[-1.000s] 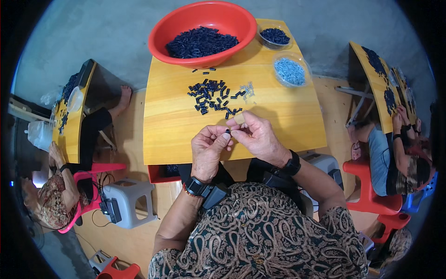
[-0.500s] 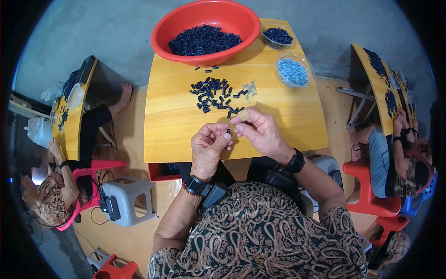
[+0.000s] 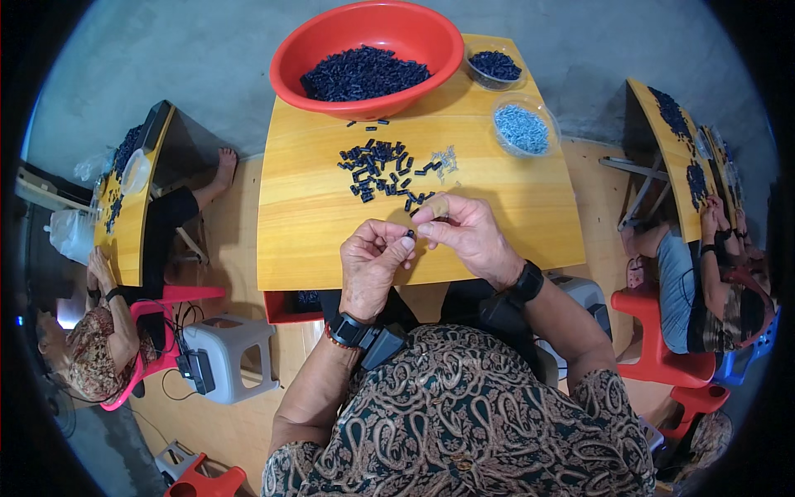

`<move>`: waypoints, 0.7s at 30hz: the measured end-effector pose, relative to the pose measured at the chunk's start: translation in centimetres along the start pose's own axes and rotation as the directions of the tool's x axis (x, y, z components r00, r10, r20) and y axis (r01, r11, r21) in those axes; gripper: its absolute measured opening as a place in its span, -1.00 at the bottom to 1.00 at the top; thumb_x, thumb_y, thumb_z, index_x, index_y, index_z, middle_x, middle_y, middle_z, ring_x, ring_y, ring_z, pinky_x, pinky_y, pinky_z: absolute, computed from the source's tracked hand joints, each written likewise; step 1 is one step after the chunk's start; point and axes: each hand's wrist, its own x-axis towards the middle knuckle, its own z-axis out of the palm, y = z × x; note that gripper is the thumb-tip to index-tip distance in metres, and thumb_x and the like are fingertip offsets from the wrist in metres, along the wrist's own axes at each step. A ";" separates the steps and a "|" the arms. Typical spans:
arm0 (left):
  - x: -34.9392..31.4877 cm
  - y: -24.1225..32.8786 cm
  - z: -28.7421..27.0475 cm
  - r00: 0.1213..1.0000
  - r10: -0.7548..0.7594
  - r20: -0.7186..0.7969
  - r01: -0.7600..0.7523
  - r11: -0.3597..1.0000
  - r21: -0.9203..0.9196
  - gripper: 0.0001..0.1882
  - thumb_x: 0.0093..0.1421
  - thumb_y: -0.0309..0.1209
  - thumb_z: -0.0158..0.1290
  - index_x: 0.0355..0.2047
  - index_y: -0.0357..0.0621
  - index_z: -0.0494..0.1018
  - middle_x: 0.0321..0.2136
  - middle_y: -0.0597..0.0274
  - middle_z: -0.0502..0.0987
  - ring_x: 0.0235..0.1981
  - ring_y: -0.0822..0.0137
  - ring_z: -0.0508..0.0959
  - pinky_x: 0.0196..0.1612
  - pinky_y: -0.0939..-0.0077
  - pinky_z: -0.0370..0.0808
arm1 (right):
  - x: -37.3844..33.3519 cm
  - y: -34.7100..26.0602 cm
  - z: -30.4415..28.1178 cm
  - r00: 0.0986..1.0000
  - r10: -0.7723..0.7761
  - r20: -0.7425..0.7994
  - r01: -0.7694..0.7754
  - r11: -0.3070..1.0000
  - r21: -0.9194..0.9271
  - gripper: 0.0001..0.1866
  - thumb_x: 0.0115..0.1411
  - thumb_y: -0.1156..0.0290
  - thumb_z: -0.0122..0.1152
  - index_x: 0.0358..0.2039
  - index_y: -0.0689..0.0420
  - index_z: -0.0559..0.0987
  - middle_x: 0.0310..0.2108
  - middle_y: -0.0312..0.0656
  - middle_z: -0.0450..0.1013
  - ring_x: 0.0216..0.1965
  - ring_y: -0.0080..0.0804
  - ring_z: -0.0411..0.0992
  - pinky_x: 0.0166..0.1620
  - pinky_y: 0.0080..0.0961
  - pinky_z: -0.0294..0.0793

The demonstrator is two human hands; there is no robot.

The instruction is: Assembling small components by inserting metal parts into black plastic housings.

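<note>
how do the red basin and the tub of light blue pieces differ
The red basin is much wider than the clear tub.
The basin is solid red, while the tub is see-through.
The basin holds a heap of dark pieces; the tub holds light blue ones.
Both are round and open-topped, and stand on the yellow table.

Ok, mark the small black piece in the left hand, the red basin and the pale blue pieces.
Small black piece (image 3: 411,234): head view, on its exposed part.
Red basin (image 3: 373,27): head view, on its far inner wall.
Pale blue pieces (image 3: 522,128): head view, middle of the heap.
</note>
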 end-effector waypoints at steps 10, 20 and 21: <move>-0.1 0.5 0.2 1.000 0.019 0.018 -0.020 0.999 0.033 -0.89 0.15 -0.60 0.17 -0.34 -0.26 0.46 -0.52 0.27 0.54 -0.53 0.55 0.48 -0.46 0.69 0.46 | 0.3 0.6 -0.3 0.999 0.002 0.048 -0.006 0.996 0.088 -0.89 0.18 0.55 0.23 -0.26 0.22 0.60 -0.30 -0.31 0.53 -0.38 -0.66 0.41 -0.31 -0.70 0.43; 0.1 0.7 0.2 0.996 0.084 -0.025 -0.080 0.986 0.149 -0.89 0.13 -0.60 0.19 -0.37 -0.26 0.46 -0.54 0.34 0.52 -0.56 0.62 0.45 -0.49 0.73 0.43 | 0.3 0.7 -0.1 0.999 0.014 0.034 -0.019 0.989 0.146 -0.88 0.15 0.57 0.24 -0.26 0.23 0.61 -0.34 -0.30 0.51 -0.41 -0.62 0.41 -0.31 -0.67 0.44; 0.0 0.7 0.2 0.996 0.084 -0.024 -0.079 0.984 0.157 -0.89 0.13 -0.60 0.20 -0.38 -0.26 0.47 -0.54 0.34 0.52 -0.56 0.62 0.45 -0.49 0.73 0.43 | 0.3 0.8 -0.1 0.999 0.011 0.034 -0.017 0.987 0.160 -0.87 0.15 0.57 0.24 -0.27 0.24 0.61 -0.34 -0.29 0.52 -0.42 -0.61 0.41 -0.32 -0.66 0.44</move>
